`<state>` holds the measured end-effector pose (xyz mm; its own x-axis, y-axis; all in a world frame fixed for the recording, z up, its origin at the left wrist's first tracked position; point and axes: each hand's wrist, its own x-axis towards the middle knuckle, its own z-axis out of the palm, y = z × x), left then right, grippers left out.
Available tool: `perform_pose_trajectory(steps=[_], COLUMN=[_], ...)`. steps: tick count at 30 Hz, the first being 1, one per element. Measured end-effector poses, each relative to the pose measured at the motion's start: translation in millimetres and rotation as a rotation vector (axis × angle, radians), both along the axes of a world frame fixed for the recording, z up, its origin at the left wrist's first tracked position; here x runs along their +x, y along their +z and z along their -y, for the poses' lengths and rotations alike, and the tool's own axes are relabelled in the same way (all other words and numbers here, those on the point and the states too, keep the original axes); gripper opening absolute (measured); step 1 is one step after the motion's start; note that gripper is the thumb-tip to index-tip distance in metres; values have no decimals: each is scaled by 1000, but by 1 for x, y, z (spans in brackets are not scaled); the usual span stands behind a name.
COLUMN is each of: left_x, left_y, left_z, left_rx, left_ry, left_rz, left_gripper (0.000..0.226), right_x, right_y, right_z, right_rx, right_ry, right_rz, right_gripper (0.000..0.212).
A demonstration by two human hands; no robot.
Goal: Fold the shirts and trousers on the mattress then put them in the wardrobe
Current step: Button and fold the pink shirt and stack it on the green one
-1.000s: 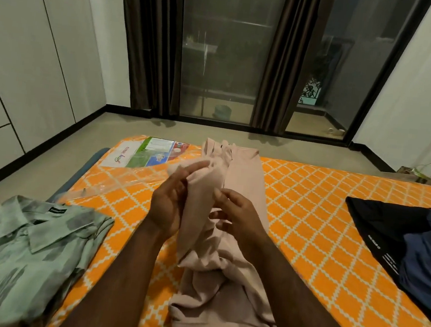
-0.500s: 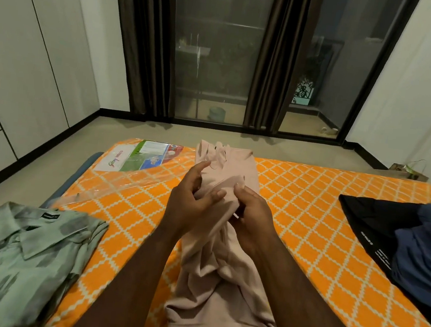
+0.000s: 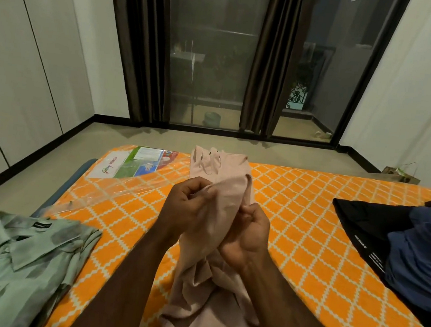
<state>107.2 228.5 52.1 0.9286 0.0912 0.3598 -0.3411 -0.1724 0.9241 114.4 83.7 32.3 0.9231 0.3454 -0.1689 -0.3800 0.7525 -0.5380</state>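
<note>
Item: pale pink fabric trousers (image 3: 225, 199), lying mid-way along the orange diamond-patterned mattress (image 3: 296, 226), a near part lifted and pinched in my left grip (image 3: 187, 208) and right grip (image 3: 246, 236), both curled on cloth; advice: align edges, tension even, smooth before laying the fold.

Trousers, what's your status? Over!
Gripping trousers: left grip and right grip, cloth bunched. Folded shirt at left, dark clothes at right. Nothing blocking.

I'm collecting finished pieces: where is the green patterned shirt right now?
Head view, lower left: the green patterned shirt lies at the left edge of the orange mattress, left of the left hand and the pink garment it holds.
</note>
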Motion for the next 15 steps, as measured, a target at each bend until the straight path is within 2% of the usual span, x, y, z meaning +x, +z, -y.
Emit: perform_pose_trajectory(steps=[4, 9, 11, 13, 15], left_x=[-9, -9, -9, -9, -9], left_y=[11, 10, 9, 9, 10], left_z=[1, 0, 0, -1, 0], left_rx=[-180, -126, -114, -97, -77], left_ry=[-151, -232, -244, -240, -210], left_rz=[-51, -77, -79, -89, -88], left_gripper=[25, 25, 25, 23, 19], right_x=[-9, -12, -6, 0, -3], right_y=[-16, -11, -7, -11, -2], right_z=[-15, -22, -23, -19, -19], right_rx=[-105, -74, -86, -87, -68], right_ry=[-35, -17, -14, 28, 57], right_rz=[-181, -193, -245, -170, -150], right_gripper=[48, 50, 44, 33, 33])
